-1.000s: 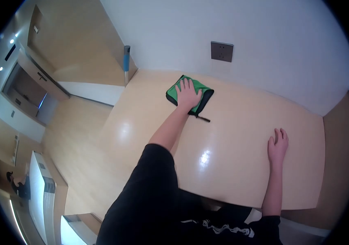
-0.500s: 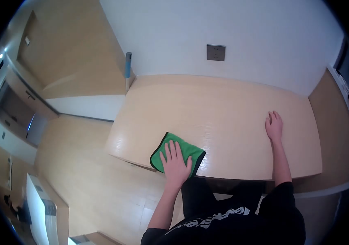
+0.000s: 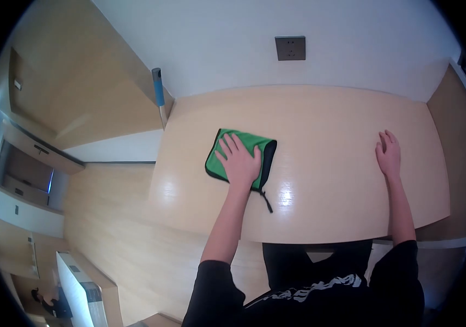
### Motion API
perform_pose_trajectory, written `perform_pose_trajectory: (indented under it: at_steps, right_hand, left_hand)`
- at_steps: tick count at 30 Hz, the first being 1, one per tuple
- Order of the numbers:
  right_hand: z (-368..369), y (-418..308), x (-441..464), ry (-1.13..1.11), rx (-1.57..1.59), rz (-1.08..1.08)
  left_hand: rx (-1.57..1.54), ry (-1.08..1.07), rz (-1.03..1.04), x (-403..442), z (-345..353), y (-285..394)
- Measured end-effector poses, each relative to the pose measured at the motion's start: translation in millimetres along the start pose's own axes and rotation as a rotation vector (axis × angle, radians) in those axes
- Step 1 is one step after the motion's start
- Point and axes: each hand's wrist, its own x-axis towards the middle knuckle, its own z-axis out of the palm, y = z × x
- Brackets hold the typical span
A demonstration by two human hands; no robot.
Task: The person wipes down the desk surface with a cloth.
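My left hand (image 3: 240, 163) lies flat, fingers spread, on a green cloth (image 3: 215, 162) with black edging. The cloth rests folded on the left half of a light wood tabletop (image 3: 320, 185), and a short black strap (image 3: 267, 201) trails from its near corner. At the right side of the tabletop is my right hand (image 3: 389, 155), holding nothing. Its fingers are loosely bent, with the thumb apart from them, and the forearm crosses the front edge.
A white wall with a dark socket plate (image 3: 290, 48) stands behind the table. At the far left corner rises a pole with a blue grip (image 3: 158, 92). A wood panel (image 3: 451, 114) bounds the right side. Wood floor (image 3: 107, 201) lies to the left.
My left hand and the cloth have slid from the table's front edge farther in, towards the wall. The black strap now shows. My right hand stays near the table's right side. The view has shifted.
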Motion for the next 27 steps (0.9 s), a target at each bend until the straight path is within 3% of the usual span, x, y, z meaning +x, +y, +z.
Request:
perform_pose_trajectory:
  at_steps: [13, 20, 27]
  right_hand:
    - [-3, 7, -5, -0.055, -0.082, -0.012]
    - [-5, 4, -3, -0.02, 0.005, -0.024]
    - [-3, -1, -3, -0.025, -0.032, -0.022]
  left_hand:
    - [0.068, -0.025, -0.165, 205, 53, 42]
    - [0.025, -0.006, -0.16, 187, 50, 31]
    - [-0.01, -0.025, 0.05, 62, 20, -19]
